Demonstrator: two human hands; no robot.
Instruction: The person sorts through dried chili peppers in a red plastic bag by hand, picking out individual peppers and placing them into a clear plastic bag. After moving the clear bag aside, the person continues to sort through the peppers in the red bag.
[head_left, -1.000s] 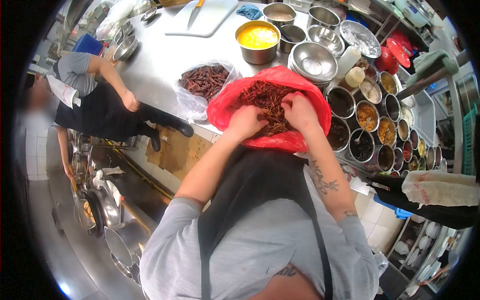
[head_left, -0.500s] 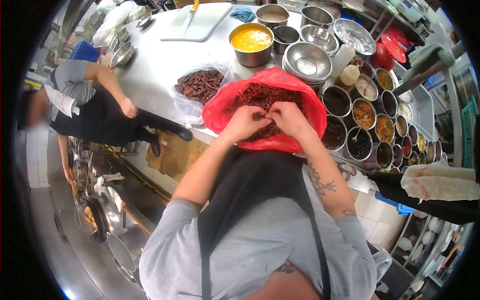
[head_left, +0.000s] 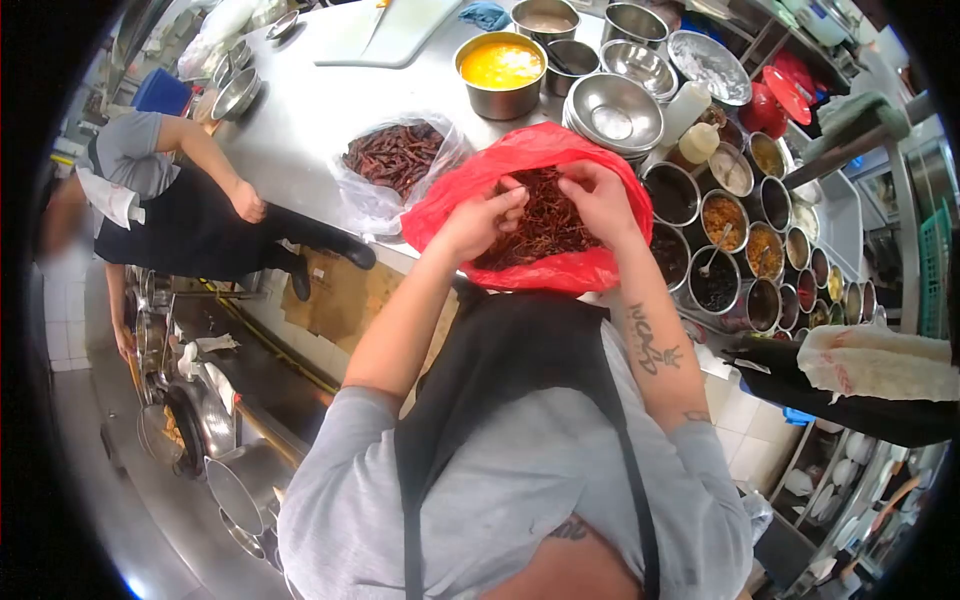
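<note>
Over an opened red plastic bag (head_left: 425,215) full of thin, dark red dried chilies (head_left: 550,215), both of my hands are raised, a short gap between them. My left hand (head_left: 485,222) is at the left part of the opening, thumb and fingertips pinched together. On the right side my right hand (head_left: 605,205) has its fingers curled in toward the thumb. Whatever lies between the fingertips of each hand is too small to make out. Left of the red bag, a clear plastic bag (head_left: 355,195) holds larger whole dried chilies (head_left: 395,158).
Behind the bags stand a pot of yellow liquid (head_left: 500,68) and stacked steel bowls (head_left: 615,112). Several sauce and condiment containers (head_left: 722,222) crowd the right side. A white cutting board (head_left: 400,30) lies farther back. At left, a co-worker (head_left: 190,195) stands by the stove.
My hands have moved apart; their fingertips met over the middle of the red bag before. The view has shifted slightly, and the co-worker's arm keeps nearly the same pose.
</note>
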